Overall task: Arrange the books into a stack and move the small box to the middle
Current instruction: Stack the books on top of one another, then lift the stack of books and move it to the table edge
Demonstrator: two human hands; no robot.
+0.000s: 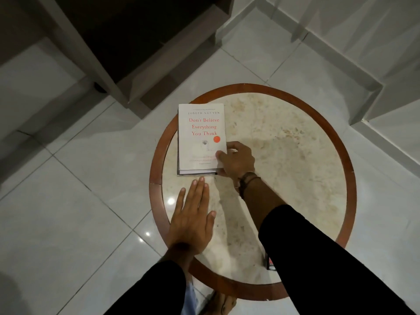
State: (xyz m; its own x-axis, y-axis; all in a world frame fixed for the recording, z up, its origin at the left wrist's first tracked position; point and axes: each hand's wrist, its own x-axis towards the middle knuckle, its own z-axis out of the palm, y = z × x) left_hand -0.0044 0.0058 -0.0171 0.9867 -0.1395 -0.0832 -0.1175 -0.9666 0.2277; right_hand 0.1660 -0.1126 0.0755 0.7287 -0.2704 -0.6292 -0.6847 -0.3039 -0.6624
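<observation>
A white book with red lettering [200, 133] lies on top of a darker book whose edge [195, 173] shows beneath it, at the left side of the round table [295, 142]. My right hand [236, 160] grips the stack's near right corner, thumb on the white cover and fingers along its side. My left hand [193, 214] lies flat with fingers straight, fingertips just short of the stack's near edge, holding nothing. A small dark box with red print [270, 263] peeks out from under my right sleeve near the table's front rim; most of it is hidden.
The table has a pale stone top inside a reddish-brown wooden rim [156, 155] and stands on glossy white floor tiles [79, 212]. A grey furniture frame [127, 71] rises at the back left. A step or ledge [363, 87] runs at the right.
</observation>
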